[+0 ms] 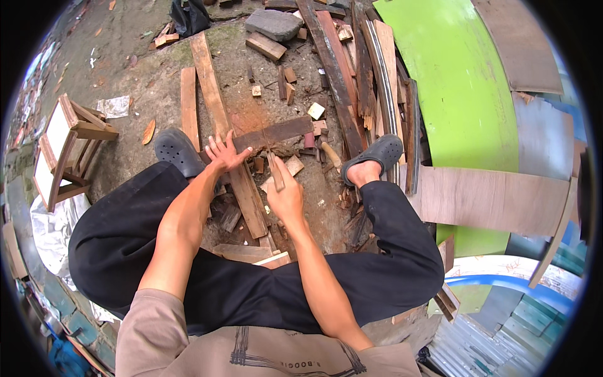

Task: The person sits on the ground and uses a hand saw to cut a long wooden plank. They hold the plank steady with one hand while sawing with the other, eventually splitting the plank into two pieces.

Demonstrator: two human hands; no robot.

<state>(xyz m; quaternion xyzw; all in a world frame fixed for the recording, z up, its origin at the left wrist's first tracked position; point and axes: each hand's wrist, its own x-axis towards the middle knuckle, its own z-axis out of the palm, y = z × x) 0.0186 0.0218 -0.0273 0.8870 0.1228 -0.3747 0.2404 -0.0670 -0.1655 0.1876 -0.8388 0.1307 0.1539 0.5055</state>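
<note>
My left hand (223, 154) lies with fingers spread, pressing on a dark wooden board (289, 129). That board rests crosswise over a long brown plank (213, 81), and a thin line runs across its middle. In my right hand (287, 200) is the wooden handle of what looks like a handsaw (276, 173), seen edge-on. Its narrow front end meets the board at that line; most of the blade cannot be made out. Reddish sawdust (248, 118) is scattered on the ground just beyond the board. My feet in dark clogs stand either side.
Small wood offcuts (290, 75) and a grey stone block (274, 25) lie ahead. Long wood strips (339, 69) are heaped at the right, beside a bright green sheet (455, 69) and a wood-grain panel (490, 198). A small wooden frame piece (75, 147) stands at the left.
</note>
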